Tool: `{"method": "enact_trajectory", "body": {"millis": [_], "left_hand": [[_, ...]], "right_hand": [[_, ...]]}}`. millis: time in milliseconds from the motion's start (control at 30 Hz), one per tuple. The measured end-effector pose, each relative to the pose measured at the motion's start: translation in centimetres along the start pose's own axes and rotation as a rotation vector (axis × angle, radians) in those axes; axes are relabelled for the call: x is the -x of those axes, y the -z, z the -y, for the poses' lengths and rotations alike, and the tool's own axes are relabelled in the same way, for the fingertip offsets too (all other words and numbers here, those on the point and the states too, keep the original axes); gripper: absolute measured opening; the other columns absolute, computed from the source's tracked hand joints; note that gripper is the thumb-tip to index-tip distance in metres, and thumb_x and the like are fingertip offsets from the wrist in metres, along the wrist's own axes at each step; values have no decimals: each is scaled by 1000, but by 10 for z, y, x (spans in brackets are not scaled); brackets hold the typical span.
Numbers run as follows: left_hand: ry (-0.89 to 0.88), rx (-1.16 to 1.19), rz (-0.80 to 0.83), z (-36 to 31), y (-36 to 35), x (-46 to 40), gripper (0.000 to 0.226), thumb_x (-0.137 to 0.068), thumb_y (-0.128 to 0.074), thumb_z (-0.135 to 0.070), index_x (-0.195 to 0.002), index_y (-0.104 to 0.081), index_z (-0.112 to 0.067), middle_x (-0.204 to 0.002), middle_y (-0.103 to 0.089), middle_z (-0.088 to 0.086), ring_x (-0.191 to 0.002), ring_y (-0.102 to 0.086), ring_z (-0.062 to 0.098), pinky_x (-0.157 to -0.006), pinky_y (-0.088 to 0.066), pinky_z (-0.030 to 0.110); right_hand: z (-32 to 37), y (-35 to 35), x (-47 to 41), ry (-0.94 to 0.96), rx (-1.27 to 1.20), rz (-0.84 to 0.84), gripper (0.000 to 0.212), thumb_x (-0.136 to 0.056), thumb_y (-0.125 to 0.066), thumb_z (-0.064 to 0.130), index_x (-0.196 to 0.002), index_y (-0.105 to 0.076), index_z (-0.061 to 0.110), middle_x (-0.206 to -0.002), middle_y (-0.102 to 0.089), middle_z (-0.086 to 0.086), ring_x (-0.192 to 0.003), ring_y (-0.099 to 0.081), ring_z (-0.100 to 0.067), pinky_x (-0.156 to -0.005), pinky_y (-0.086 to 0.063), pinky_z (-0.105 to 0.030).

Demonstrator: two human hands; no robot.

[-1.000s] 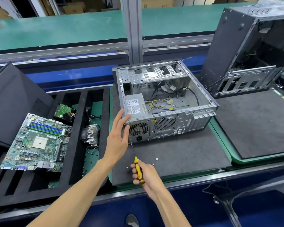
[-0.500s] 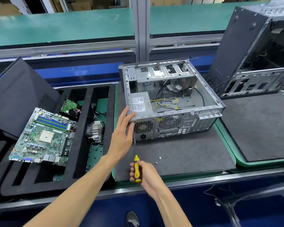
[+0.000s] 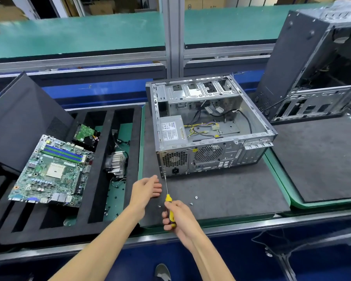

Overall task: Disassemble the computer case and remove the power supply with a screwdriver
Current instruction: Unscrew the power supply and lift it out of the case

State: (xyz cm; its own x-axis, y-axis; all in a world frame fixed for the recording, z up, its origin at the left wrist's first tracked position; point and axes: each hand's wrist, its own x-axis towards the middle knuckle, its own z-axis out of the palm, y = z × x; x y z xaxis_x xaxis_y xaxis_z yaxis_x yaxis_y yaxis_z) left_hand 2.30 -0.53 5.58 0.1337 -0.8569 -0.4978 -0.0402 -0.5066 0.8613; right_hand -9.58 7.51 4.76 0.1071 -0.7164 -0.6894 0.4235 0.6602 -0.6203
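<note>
An open metal computer case (image 3: pixel 251 136) lies on its side on a grey mat (image 3: pixel 221 193). The grey power supply (image 3: pixel 171 131) sits in its near left corner, with yellow and black cables running from it. My right hand (image 3: pixel 178 218) grips a yellow-handled screwdriver (image 3: pixel 169 201); the tip touches the case's rear panel at its lower left corner. My left hand (image 3: pixel 146 189) hovers low over the mat just left of the shaft, fingers loosely extended, holding nothing. A few loose screws (image 3: pixel 194 200) lie on the mat.
A black foam tray (image 3: pixel 101 199) at left holds a green motherboard (image 3: pixel 53 169), a heatsink fan (image 3: pixel 117 163) and a hard drive (image 3: pixel 85 134). A dark side panel (image 3: pixel 18 122) leans at far left. A second case (image 3: pixel 312 63) stands at right behind another mat (image 3: pixel 322 157).
My left hand has let go of the case's near left corner and dropped to the mat beside the screwdriver. The right hand keeps the screwdriver at the same corner.
</note>
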Motion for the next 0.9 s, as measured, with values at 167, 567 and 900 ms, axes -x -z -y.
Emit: {"method": "enact_trajectory", "body": {"millis": [167,567,900], "left_hand": [[143,118,188,-7,-8,-4,28,-95,-66,-23,-103,-68,4,-91,-76,18,-80,-75,27,-67,-60,31],[262,439,158,-9,-23,-17,16,-97,-61,-7,-98,-64,8,-86,-73,20,-79,-72,27,-61,-60,30],[336,562,214,-9,-25,-19,17,-100,-55,-6,-106,-59,9,-97,-68,22,-90,-68,29,-72,-55,36]], "right_hand": [[3,-2,3,-50,-48,-18,28,-106,-46,24,-98,-63,3,-59,-50,-2,-46,-42,-12,-43,-32,-23],[11,-3,11,-90,-96,9,32,-107,-44,21,-98,-65,-1,-62,-55,-5,-51,-47,-13,-47,-38,-24],[12,-5,11,-106,-129,31,26,-106,-44,23,-99,-60,3,-59,-50,-4,-46,-41,-12,-42,-32,-22]]}}
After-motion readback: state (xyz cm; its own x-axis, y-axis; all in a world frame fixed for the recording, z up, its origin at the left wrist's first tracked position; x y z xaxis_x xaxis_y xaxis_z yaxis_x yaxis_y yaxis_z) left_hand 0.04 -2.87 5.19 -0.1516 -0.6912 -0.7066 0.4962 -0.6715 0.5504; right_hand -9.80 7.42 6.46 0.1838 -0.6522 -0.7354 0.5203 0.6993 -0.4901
